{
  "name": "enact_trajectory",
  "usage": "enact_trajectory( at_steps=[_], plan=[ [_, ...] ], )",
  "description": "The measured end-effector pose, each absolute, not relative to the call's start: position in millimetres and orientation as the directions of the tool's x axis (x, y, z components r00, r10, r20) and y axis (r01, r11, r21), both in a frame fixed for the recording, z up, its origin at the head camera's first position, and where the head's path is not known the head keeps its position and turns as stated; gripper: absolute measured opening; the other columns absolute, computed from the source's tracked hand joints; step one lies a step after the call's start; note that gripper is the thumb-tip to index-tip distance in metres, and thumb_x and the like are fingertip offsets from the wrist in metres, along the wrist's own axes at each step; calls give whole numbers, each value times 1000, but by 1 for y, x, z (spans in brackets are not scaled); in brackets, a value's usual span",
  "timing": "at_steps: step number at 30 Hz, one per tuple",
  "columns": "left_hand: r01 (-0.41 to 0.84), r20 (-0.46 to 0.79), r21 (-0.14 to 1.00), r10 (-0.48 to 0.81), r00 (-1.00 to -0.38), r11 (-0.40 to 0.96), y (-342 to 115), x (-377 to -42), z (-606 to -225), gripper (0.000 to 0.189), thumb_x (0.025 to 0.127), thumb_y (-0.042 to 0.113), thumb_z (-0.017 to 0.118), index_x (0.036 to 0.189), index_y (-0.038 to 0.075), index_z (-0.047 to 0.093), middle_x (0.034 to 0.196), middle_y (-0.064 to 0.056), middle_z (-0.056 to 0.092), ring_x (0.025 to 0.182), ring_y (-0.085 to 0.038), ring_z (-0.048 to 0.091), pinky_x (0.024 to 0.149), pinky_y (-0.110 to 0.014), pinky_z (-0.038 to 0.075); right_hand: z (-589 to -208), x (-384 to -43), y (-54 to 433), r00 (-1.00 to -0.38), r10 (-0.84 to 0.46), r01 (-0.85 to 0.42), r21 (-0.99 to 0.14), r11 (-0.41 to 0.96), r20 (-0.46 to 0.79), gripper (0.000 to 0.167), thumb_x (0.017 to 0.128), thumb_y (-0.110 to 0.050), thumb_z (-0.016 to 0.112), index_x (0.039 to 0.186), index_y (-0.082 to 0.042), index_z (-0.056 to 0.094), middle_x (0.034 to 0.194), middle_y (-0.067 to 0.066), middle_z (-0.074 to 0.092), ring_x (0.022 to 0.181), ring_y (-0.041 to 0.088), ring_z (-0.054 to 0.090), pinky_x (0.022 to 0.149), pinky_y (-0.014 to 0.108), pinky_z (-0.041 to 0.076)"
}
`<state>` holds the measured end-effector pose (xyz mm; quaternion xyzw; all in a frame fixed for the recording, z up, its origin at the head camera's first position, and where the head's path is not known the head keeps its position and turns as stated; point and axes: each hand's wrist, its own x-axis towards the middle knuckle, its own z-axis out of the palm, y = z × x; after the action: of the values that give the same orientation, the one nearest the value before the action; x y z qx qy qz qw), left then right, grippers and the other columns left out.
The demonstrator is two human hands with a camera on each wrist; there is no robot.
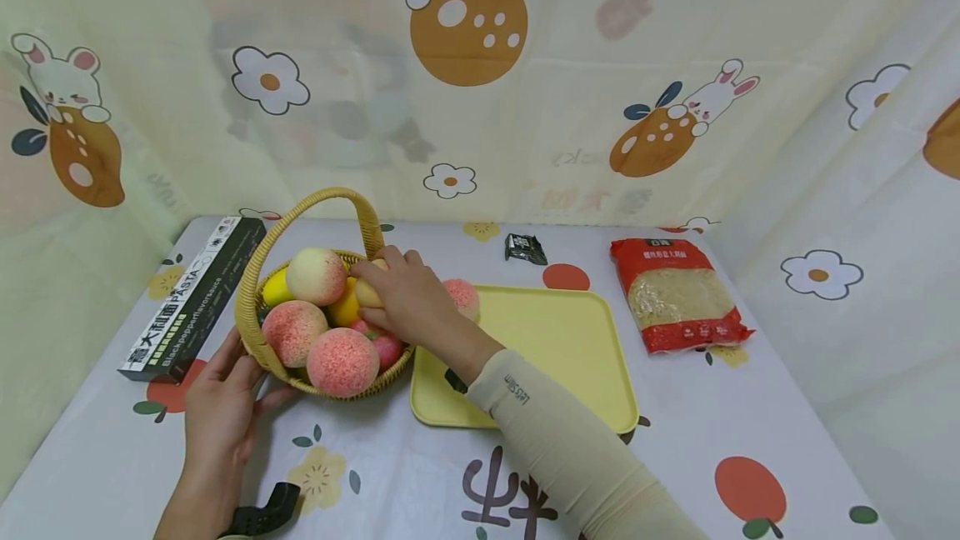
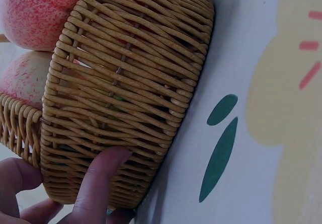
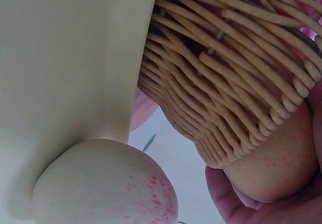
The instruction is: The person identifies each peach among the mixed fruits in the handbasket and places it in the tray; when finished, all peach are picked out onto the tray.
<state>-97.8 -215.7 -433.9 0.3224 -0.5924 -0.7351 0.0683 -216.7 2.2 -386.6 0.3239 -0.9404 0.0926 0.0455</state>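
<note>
A wicker basket (image 1: 255,332) with an arched handle stands at the left of the table, heaped with peaches and other fruit. My left hand (image 1: 225,407) rests against its outer left side; in the left wrist view the thumb (image 2: 100,183) presses the woven wall below the rim. My right hand (image 1: 412,294) grips a pale peach (image 1: 370,283) at the basket's right rim. From the right wrist, that peach (image 3: 282,158) shows with red flecks, beside the rim and partly hidden by fingers. Another peach (image 1: 462,298) sits at the yellow tray's (image 1: 555,357) back left corner, partly behind my right hand.
A long black-and-white pasta box (image 1: 195,302) lies left of the basket. Behind the tray is a small black packet (image 1: 526,248). A red bag of noodles (image 1: 678,294) lies at the right. A printed curtain (image 1: 570,123) hangs along the table's back edge.
</note>
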Motion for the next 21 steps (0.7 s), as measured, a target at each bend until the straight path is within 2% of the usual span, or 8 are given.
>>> enact_trajectory(
  at_steps=[11, 16, 21],
  plan=[
    [-302, -404, 913, -489, -774, -275, -216, -99, -435, 51, 108, 25, 59, 152, 48, 51, 157, 1, 49, 110, -8, 66, 68, -32, 68, -380, -219, 4, -780, -618, -624, -178, 761, 95, 53, 101, -45, 69, 150, -35, 53, 142, 10, 53, 108, 28, 53, 84, 38, 58],
    [-314, -420, 905, -485, -767, -287, -217, -98, -435, 52, 108, 24, 59, 153, 48, 50, 156, 2, 50, 110, -8, 65, 68, -32, 68, -373, -220, 7, -777, -628, -617, -243, 748, 38, 52, 101, -43, 70, 150, -34, 54, 144, 9, 52, 112, 29, 52, 88, 38, 56],
    [-299, -409, 909, -489, -771, -289, -216, -97, -435, 51, 107, 22, 58, 152, 47, 52, 156, 2, 51, 113, -9, 64, 68, -32, 68, -364, -220, 16, -772, -634, -613, -327, 719, 52, 51, 101, -42, 72, 148, -28, 57, 145, 11, 52, 117, 30, 52, 95, 38, 55]
  ],
)
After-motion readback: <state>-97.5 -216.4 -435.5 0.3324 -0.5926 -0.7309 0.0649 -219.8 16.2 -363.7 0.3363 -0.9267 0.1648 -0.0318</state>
